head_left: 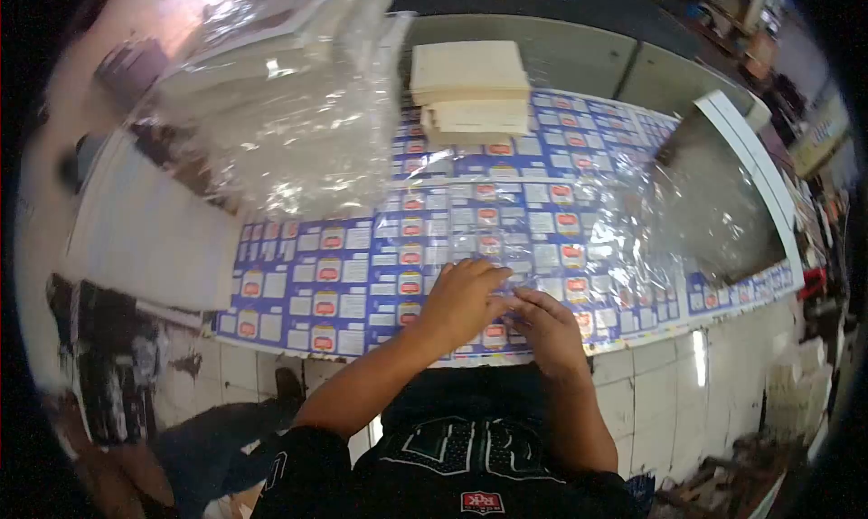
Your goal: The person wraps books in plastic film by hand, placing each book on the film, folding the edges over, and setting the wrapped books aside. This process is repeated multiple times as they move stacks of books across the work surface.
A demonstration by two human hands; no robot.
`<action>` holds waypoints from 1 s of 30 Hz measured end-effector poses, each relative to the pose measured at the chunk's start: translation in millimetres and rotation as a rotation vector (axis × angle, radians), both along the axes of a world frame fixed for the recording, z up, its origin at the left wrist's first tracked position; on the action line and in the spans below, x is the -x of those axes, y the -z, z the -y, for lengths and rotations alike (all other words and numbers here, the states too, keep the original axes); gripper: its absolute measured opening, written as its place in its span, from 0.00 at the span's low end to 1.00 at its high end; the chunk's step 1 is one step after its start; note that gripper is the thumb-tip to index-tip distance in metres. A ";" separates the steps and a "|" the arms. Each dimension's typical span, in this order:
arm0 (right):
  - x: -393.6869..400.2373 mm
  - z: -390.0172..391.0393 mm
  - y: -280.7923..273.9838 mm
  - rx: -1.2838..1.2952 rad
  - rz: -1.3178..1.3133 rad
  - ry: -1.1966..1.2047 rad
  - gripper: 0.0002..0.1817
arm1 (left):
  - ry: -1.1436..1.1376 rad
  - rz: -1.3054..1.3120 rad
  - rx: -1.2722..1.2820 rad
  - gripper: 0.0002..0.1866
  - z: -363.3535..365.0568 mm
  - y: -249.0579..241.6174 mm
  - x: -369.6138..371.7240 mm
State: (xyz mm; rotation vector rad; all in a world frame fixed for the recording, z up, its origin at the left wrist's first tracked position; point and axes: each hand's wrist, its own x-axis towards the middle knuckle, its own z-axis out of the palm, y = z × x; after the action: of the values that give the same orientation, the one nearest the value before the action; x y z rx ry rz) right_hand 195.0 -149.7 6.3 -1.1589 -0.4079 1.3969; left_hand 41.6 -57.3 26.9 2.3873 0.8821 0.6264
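My left hand [466,300] and my right hand [548,331] meet low over the front middle of the table. Their fingertips are pinched close together on what looks like a thin clear plastic bag [488,239], whose faint sheen lies over the printed sheet beyond them. The bag's edges are hard to make out. Beneath both hands spreads a blue printed sheet [330,270] with repeated red and white labels.
A large heap of clear plastic bags [298,130] covers the left back. A stack of cream paper or cards [470,80] stands at the back middle. More clear plastic [714,207] lies at the right beside a white-edged board [755,171]. A person's leg [217,438] shows lower left.
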 end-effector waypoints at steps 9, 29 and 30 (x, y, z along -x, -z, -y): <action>21.5 -5.9 -38.1 0.155 0.372 -0.318 0.22 | -0.348 0.671 -0.137 0.07 -21.4 6.3 29.4; 12.4 -0.9 -37.3 -0.647 1.644 -0.228 0.35 | -1.297 -0.624 -0.647 0.26 -41.3 -264.7 379.4; 15.8 -15.2 -39.0 -0.758 1.579 -0.421 0.30 | -1.320 -0.631 -0.619 0.24 -40.1 -266.1 375.9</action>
State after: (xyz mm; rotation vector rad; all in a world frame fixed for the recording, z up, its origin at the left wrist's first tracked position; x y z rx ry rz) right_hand 179.2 -134.5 45.4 -1.3088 -2.1441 0.2181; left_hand -334.3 -17.2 293.0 2.1932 2.9640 0.6083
